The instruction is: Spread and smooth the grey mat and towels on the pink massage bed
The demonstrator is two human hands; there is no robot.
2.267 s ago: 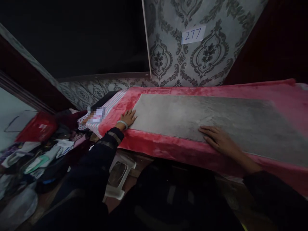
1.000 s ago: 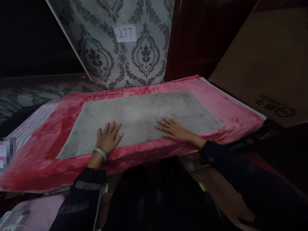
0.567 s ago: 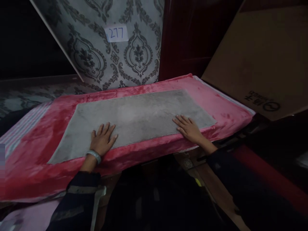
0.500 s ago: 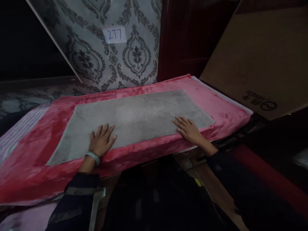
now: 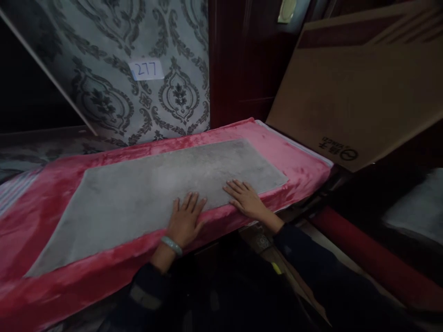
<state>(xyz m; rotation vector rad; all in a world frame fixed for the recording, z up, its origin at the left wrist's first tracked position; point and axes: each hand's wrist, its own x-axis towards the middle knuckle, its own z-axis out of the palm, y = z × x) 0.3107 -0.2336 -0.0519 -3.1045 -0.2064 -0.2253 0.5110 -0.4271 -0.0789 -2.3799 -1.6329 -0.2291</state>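
A grey rectangular cloth (image 5: 138, 203) lies spread flat over a pink plush blanket (image 5: 277, 154). My left hand (image 5: 185, 221), a pale bangle (image 5: 172, 246) at its wrist, rests palm down at the cloth's near edge with its fingers spread. Farther right, my right hand (image 5: 245, 198) lies flat near the same edge, fingers stretched out. Neither hand grips anything. The cloth's near left corner reaches toward the lower left of the view.
A large cardboard box (image 5: 346, 87) leans at the right rear. Behind the covered surface are a patterned wall with a paper label (image 5: 147, 69) reading 277 and a dark red door (image 5: 242, 64). A dark panel (image 5: 27, 83) stands at the left.
My left hand has slid right along the near edge of the cloth, closer to my right hand. The right hand stays on about the same part of the cloth. The view has turned right.
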